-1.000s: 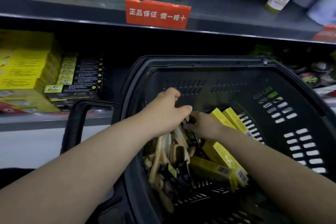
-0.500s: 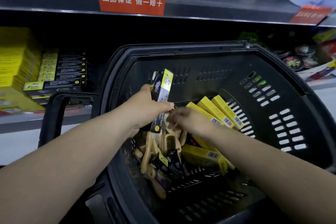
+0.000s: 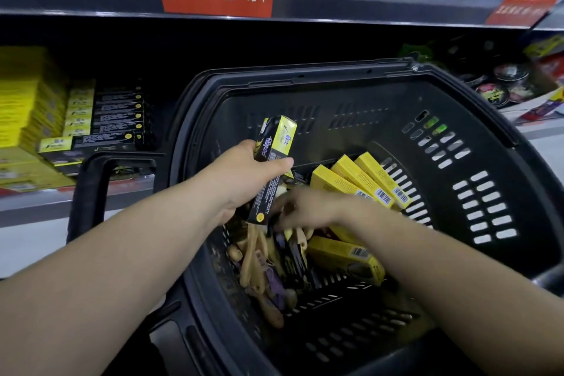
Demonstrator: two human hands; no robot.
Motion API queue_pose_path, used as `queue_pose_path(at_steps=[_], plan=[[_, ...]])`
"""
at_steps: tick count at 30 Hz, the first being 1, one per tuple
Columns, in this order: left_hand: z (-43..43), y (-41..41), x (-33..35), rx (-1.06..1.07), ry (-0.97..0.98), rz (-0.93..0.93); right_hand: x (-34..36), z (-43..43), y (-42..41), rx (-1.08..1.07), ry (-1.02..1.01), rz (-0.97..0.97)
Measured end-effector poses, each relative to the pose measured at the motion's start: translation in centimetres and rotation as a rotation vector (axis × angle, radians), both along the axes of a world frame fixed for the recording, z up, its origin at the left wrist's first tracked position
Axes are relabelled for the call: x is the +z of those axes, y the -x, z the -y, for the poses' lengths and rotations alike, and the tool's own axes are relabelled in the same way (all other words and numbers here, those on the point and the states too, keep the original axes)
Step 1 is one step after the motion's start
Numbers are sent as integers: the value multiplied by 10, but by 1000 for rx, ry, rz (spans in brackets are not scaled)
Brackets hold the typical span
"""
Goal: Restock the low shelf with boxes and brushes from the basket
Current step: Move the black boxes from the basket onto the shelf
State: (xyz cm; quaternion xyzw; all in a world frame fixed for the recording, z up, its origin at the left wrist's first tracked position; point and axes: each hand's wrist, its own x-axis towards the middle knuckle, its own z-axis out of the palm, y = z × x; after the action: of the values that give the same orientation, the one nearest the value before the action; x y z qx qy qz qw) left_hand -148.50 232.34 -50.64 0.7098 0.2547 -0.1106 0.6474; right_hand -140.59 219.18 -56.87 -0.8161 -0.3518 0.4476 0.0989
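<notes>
Left hand (image 3: 241, 174) grips a box (image 3: 279, 137), tilted, over the basket's (image 3: 305, 78) left side. Right hand (image 3: 305, 207) sits low among the brushes (image 3: 253, 256), fingers too blurred to tell.

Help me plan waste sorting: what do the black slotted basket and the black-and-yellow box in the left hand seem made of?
The black slotted basket looks like matte moulded plastic: punched slots, thick rim. The black-and-yellow box, gripped by the left hand, seems printed cardboard, slightly glossy: crisp folded edges.
</notes>
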Motion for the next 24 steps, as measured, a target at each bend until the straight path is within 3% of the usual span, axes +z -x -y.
queue_pose_path(at_steps=[3,7,13,17,19,20,22,24], plan=[[-1,0,0,15,-20,-5,53,18,-29,-311,-285,-123],[0,0,1,-71,62,-8,83,35,-43,-538,-507,-182],[2,1,4,-108,78,-11,67,16,-28,-594,-623,-224],[-2,-2,-2,15,24,-6,47,15,-29,-798,-709,-549],[-3,-4,-4,52,22,-19,27,20,-31,-816,-557,-516],[-4,-5,-4,57,21,-30,14,25,-29,-708,-383,-368],[-5,-5,-5,61,45,-41,-14,33,-21,-232,83,-31],[-5,-5,-5,57,68,-45,-35,34,-6,145,379,46]])
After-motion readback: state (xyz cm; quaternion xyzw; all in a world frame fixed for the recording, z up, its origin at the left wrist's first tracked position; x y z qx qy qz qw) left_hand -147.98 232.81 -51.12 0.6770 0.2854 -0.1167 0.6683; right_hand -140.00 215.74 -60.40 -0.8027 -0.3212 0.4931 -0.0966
